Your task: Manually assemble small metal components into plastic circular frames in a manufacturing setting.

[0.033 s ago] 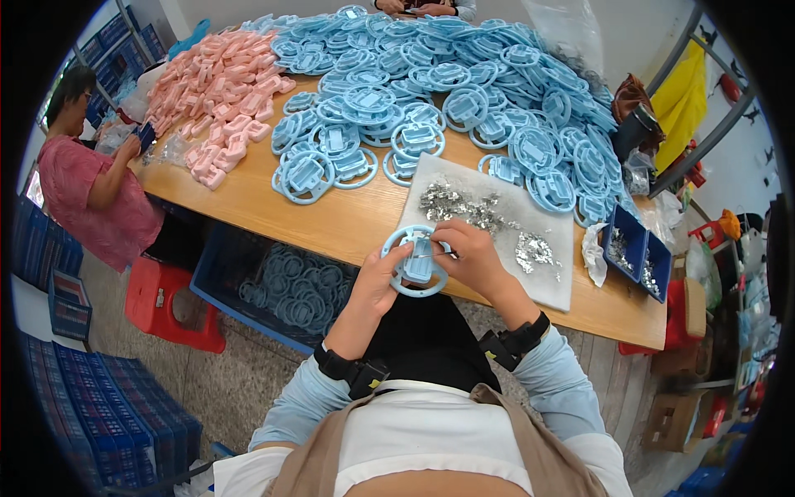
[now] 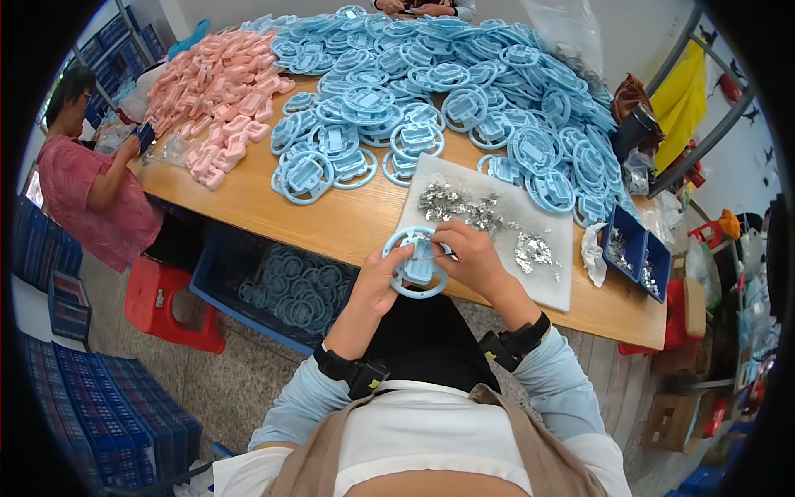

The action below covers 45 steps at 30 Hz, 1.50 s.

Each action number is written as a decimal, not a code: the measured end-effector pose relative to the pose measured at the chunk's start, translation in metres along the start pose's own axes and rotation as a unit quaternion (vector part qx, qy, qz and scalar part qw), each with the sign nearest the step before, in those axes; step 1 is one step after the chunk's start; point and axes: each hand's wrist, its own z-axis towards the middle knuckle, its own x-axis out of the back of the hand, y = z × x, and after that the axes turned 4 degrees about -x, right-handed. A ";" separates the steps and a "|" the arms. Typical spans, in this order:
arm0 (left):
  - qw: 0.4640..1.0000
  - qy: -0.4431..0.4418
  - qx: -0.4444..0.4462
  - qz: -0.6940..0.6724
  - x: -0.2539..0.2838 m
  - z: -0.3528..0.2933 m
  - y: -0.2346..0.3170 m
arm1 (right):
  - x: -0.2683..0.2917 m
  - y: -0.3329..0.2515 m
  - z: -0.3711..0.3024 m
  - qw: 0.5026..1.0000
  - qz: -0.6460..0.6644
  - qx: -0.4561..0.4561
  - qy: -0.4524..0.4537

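Observation:
My left hand (image 2: 377, 282) grips a light blue round plastic part (image 2: 420, 287), a ring with a rectangular frame across its middle. It is held tilted just off the table's front edge. Over that frame, my right hand (image 2: 466, 253) pinches its thumb and fingers together at the part's right side. A thin line shows near those fingertips, too small to name. Beyond my hands, a white foam sheet (image 2: 542, 286) carries loose heaps of small shiny metal pieces (image 2: 451, 203). The nearest of the other blue parts (image 2: 305, 176) lie to the left of the sheet.
A large pile of blue parts (image 2: 373, 99) covers the far table, with pink plastic pieces (image 2: 219, 91) at its left. Blue bins (image 2: 627, 248) hold metal pieces at right. Below the edge is a blue crate (image 2: 215, 265). One person (image 2: 99, 182) sits left; another's hands show at the back.

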 end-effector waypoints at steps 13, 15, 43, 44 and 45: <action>0.998 -0.053 0.017 0.020 -0.001 0.009 -0.008 | 0.021 -0.010 0.001 0.990 -0.093 0.007 -0.103; 0.997 -0.066 0.027 0.022 -0.001 0.009 -0.007 | 0.018 -0.007 0.001 0.998 -0.045 -0.001 -0.042; 0.995 -0.080 0.032 0.041 -0.007 0.026 -0.012 | 0.002 -0.014 -0.025 0.966 -0.134 -0.219 0.017; 0.996 -0.078 0.034 0.038 -0.005 0.026 -0.013 | 0.004 -0.020 -0.031 0.962 -0.157 -0.223 -0.012; 0.996 -0.076 0.034 0.038 -0.003 0.027 -0.014 | 0.004 -0.024 -0.035 0.956 -0.179 -0.228 -0.041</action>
